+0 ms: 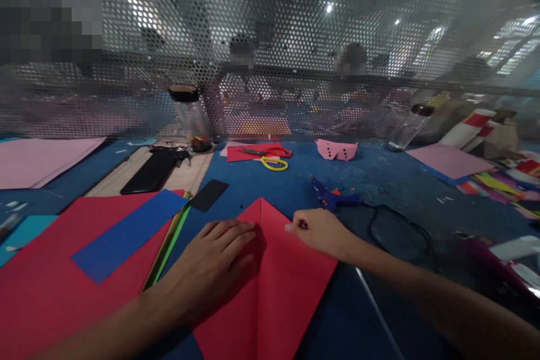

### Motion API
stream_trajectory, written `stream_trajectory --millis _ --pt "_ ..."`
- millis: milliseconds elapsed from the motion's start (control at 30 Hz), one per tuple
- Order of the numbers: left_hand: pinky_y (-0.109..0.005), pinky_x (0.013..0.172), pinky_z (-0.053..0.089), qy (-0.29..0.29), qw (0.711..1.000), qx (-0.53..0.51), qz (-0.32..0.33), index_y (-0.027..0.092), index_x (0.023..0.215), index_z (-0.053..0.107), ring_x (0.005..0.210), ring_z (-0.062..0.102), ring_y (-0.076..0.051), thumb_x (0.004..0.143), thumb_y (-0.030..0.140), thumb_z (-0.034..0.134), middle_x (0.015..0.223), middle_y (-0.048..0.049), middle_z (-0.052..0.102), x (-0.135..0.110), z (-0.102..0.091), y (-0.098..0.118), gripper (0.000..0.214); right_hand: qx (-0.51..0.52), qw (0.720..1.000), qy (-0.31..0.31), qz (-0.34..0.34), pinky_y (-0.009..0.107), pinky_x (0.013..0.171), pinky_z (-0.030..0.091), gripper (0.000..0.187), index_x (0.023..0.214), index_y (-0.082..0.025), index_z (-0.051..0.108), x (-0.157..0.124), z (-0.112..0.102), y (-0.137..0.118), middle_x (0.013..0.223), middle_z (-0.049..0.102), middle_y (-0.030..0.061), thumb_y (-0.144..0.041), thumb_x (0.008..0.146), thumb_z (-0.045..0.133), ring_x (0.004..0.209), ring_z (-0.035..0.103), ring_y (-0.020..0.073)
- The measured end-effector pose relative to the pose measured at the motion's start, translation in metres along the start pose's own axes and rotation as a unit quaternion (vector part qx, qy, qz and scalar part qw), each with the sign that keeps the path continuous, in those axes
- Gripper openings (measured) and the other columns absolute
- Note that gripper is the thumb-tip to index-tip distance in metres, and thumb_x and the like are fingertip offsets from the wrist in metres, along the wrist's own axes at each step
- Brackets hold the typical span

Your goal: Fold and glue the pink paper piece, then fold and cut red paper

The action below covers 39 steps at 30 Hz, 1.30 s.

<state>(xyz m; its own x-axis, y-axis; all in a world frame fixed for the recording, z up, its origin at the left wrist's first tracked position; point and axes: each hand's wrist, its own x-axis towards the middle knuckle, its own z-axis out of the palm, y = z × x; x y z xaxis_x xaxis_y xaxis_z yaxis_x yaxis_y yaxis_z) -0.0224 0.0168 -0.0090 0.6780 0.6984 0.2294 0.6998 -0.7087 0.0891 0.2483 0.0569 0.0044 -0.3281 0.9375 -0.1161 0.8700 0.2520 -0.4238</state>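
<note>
A red sheet of paper (pixel 274 287), folded to a point at its far end, lies on the blue table (pixel 379 185) in front of me. My left hand (pixel 211 264) lies flat on its left flap, fingers stretched out and pressing down. My right hand (pixel 318 230) rests on the right flap with its fingers curled, fingertips pressing the fold near the centre crease. Neither hand holds anything else.
A large red sheet (pixel 50 270) with a blue strip (pixel 126 233) lies at left. Beyond are a black phone (pixel 149 171), scissors (pixel 270 156), a blue glue gun (pixel 331 196) with a black cord, a pink folded piece (pixel 336 149), jars, and paper scraps at right. A perforated screen closes off the back.
</note>
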Motion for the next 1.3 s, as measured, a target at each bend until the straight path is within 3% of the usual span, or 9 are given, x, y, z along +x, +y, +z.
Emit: stream_trajectory --millis 633,900,1300 --pt "-0.044 0.099 0.046 -0.021 1.000 0.012 0.001 0.024 0.132 0.060 0.122 0.060 -0.028 0.100 0.026 0.053 0.139 -0.0060 0.064 0.0010 0.0000 0.0045 0.032 -0.042 0.999 -0.003 0.005 0.028 0.056 0.020 0.034 0.070 -0.020 0.060 -0.0006 0.0005 -0.0020 0.066 0.064 -0.0001 -0.042 0.096 0.055 0.061 0.053 0.0135" --pt "-0.043 0.100 0.045 0.009 1.000 -0.016 -0.008 0.023 0.131 0.058 0.118 0.062 -0.026 0.100 0.026 0.055 0.135 -0.0060 0.068 0.0004 -0.0005 0.0023 0.032 -0.046 0.999 -0.017 -0.005 0.027 0.055 0.021 0.036 0.073 -0.020 0.061 -0.0006 -0.0035 -0.0025 0.067 0.061 -0.0012 -0.048 0.095 0.059 0.061 0.052 0.0133" --pt "-0.041 0.098 0.046 0.025 0.999 -0.014 0.033 0.026 0.122 0.065 0.113 0.066 -0.024 0.099 0.023 0.055 0.128 -0.0044 0.072 0.0003 -0.0026 0.0062 0.025 -0.021 1.000 0.005 -0.003 0.027 0.056 0.022 0.038 0.074 -0.021 0.056 0.0011 -0.0005 0.0021 0.066 0.056 -0.0026 -0.051 0.096 0.055 0.061 0.046 0.0127"
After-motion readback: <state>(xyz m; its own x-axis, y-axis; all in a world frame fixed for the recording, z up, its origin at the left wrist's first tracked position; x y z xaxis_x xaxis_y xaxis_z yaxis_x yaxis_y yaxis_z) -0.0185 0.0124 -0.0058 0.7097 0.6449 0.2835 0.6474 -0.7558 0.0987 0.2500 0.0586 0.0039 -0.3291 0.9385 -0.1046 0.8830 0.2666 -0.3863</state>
